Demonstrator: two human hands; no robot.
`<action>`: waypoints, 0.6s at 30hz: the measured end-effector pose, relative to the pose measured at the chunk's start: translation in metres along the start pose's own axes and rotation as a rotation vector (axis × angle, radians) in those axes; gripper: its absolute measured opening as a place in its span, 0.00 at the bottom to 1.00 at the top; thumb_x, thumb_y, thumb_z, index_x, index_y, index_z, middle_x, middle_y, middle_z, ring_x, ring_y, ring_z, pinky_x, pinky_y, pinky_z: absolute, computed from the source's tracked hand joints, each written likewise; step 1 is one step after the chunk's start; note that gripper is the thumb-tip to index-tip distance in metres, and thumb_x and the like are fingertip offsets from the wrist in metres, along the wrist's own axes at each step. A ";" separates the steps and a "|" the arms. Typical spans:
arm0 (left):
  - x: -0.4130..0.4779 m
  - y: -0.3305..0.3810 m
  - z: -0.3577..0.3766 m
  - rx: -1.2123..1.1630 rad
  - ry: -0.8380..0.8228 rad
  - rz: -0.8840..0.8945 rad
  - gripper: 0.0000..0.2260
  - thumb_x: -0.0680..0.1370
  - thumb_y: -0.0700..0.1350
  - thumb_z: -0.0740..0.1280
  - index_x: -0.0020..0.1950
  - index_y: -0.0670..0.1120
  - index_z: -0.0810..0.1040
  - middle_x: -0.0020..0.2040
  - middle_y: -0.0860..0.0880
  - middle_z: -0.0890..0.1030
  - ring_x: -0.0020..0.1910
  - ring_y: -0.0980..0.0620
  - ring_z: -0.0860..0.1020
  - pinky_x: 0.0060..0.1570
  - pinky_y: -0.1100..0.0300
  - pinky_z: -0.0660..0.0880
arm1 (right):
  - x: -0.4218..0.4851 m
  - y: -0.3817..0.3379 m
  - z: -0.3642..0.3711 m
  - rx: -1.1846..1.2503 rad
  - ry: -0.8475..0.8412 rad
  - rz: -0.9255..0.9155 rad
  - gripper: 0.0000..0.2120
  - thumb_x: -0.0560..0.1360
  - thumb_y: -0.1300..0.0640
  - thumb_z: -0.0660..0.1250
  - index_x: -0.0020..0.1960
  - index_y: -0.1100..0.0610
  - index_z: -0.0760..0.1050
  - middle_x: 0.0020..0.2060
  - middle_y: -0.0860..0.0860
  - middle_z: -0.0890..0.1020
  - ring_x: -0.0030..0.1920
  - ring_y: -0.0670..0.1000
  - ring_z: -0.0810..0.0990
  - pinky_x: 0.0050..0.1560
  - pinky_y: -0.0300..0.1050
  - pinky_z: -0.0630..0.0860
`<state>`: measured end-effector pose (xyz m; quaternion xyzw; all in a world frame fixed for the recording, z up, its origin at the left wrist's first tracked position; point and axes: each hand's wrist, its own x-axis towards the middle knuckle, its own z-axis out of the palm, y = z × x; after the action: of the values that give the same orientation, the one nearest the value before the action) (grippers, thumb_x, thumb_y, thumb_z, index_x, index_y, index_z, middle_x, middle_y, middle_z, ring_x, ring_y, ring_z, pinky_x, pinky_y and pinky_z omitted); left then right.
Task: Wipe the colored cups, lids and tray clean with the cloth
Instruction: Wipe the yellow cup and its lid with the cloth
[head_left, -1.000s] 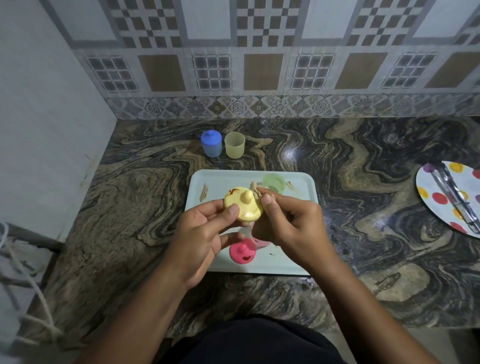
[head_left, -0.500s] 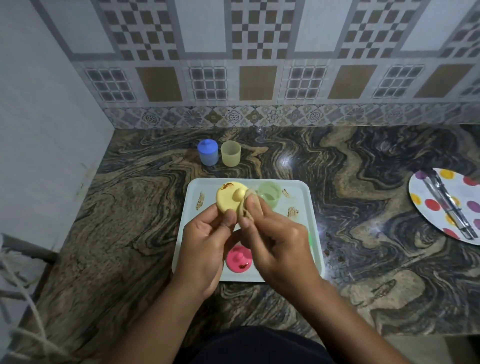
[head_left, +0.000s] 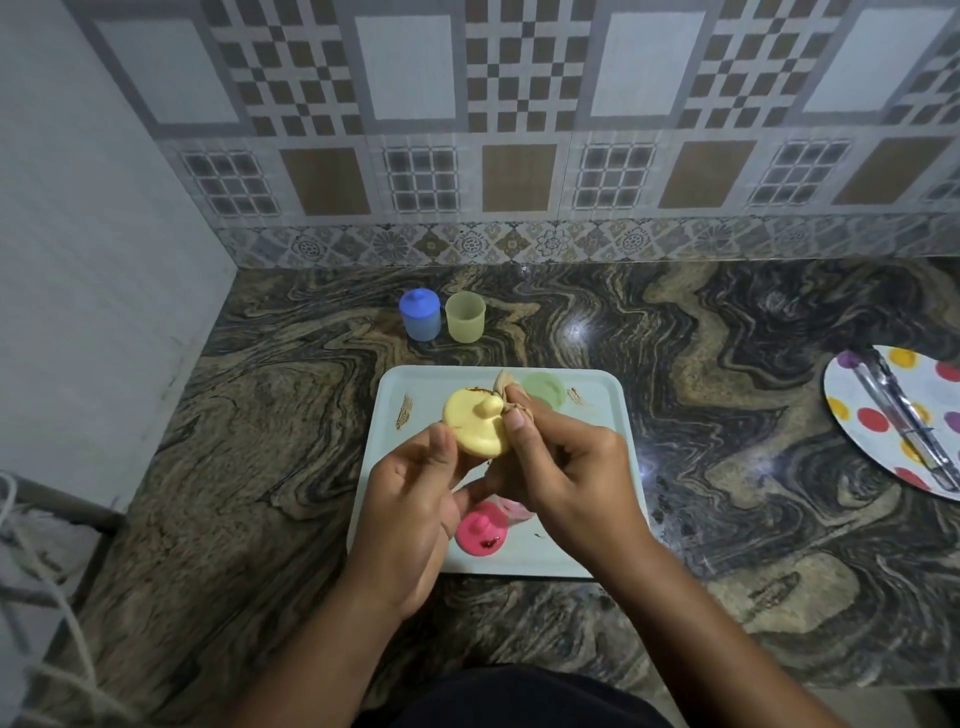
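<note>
My left hand (head_left: 410, 499) holds a yellow lid (head_left: 472, 422) by its edge above the pale tray (head_left: 415, 387). My right hand (head_left: 566, 467) pinches a small beige cloth (head_left: 511, 397) and presses it against the lid beside its knob. A brown smear shows at the lid's far edge. On the tray lie a pink lid (head_left: 480, 530) with a dark stain, a pink cup (head_left: 514, 509) partly hidden by my hands, and a green cup (head_left: 545, 387). Brown smears mark the tray. A blue cup with its lid (head_left: 421, 314) and a yellow cup (head_left: 465, 316) stand behind the tray.
A polka-dot plate (head_left: 883, 421) with clear cutlery (head_left: 901, 415) lies at the counter's right edge. The tiled wall runs along the back, a plain wall on the left. A rope (head_left: 57, 623) and a metal frame hang off the counter's left front.
The cloth in my right hand has rubbed across the yellow lid, and most of the brown stain on its top is gone. Both hands have shifted slightly over the tray.
</note>
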<state>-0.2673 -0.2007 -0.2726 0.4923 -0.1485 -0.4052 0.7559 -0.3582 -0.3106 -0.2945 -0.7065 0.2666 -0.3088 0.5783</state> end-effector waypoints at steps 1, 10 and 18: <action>-0.001 -0.001 0.001 0.054 -0.035 0.043 0.16 0.78 0.44 0.63 0.64 0.40 0.78 0.61 0.44 0.83 0.60 0.48 0.82 0.47 0.57 0.81 | 0.001 0.000 0.000 0.010 0.000 0.003 0.08 0.79 0.46 0.66 0.52 0.41 0.84 0.58 0.51 0.85 0.55 0.48 0.85 0.55 0.56 0.83; 0.005 -0.004 -0.005 0.143 0.089 0.091 0.18 0.76 0.44 0.65 0.67 0.48 0.77 0.52 0.46 0.86 0.44 0.51 0.78 0.34 0.64 0.73 | -0.005 -0.001 0.005 -0.067 0.031 -0.188 0.14 0.80 0.54 0.67 0.64 0.54 0.81 0.56 0.47 0.85 0.46 0.51 0.88 0.45 0.54 0.84; 0.001 -0.009 -0.002 0.120 0.102 0.098 0.24 0.75 0.45 0.66 0.72 0.47 0.71 0.58 0.46 0.84 0.52 0.52 0.84 0.41 0.59 0.81 | 0.000 -0.004 0.006 0.026 0.026 -0.040 0.11 0.80 0.50 0.68 0.60 0.46 0.83 0.53 0.43 0.86 0.48 0.54 0.88 0.45 0.58 0.84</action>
<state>-0.2693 -0.2015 -0.2812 0.5489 -0.1577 -0.3326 0.7505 -0.3537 -0.3059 -0.2913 -0.7000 0.2558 -0.3328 0.5777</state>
